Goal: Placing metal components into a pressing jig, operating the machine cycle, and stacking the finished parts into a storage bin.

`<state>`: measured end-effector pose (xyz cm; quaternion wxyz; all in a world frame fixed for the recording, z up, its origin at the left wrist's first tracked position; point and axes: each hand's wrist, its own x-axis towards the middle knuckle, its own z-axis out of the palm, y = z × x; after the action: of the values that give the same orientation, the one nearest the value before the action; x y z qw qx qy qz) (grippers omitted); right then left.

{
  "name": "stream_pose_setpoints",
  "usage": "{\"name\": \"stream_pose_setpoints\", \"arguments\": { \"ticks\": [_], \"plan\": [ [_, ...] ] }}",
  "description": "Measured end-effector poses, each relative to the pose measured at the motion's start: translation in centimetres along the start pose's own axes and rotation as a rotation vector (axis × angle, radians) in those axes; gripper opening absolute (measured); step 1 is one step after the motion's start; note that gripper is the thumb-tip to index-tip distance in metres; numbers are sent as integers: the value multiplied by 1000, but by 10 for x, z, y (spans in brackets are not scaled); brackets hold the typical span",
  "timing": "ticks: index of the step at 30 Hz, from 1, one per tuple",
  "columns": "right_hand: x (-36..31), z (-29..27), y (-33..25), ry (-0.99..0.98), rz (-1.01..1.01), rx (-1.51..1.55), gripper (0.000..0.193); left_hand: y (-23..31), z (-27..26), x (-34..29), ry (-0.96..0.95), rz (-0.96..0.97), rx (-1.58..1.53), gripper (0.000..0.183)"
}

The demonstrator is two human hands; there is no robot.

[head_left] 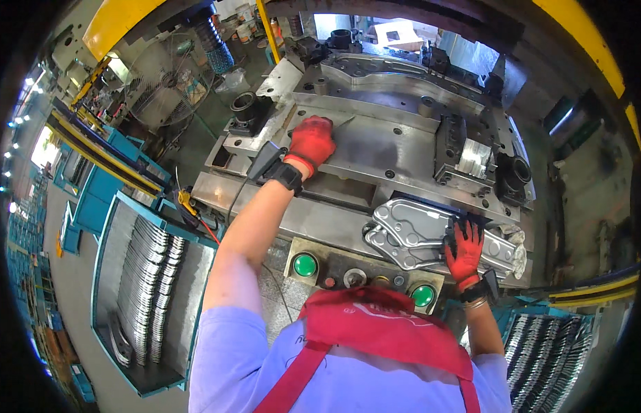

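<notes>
My left hand (312, 142), in a red glove, is closed low over the flat steel plate of a press die (375, 138). What it holds, if anything, is hidden under the fingers; a thin pointed sliver (346, 122) shows just past the knuckles. Stamped metal brackets (410, 219), silvery with holes and ridges, lie overlapping on the die's front ledge. On them rests my right hand (464, 256), its red glove dark at the fingertips, fingers stretched and slightly apart. A crumpled pale cloth (517, 251) lies beside the brackets' right end.
A panel with two green buttons (305, 265) sits in front of my body. Guide posts (245, 107) rise at the die's corners. Blue bins of stacked metal parts (152, 275) stand left and right (548, 351). A large fan (162, 82) is at back left.
</notes>
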<state>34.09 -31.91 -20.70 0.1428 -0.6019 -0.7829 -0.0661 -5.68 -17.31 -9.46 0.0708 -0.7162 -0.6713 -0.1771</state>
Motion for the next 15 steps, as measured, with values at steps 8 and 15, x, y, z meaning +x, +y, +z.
{"name": "stream_pose_setpoints", "arguments": {
  "ticks": [8,15],
  "plan": [
    [0,-6,-3,-9,54,52,62,-43,-23,38,588,-103,-1028,33],
    [2,-6,-4,-7,41,96,62,-66,8,119,830,-156,-856,23]
  ]
}}
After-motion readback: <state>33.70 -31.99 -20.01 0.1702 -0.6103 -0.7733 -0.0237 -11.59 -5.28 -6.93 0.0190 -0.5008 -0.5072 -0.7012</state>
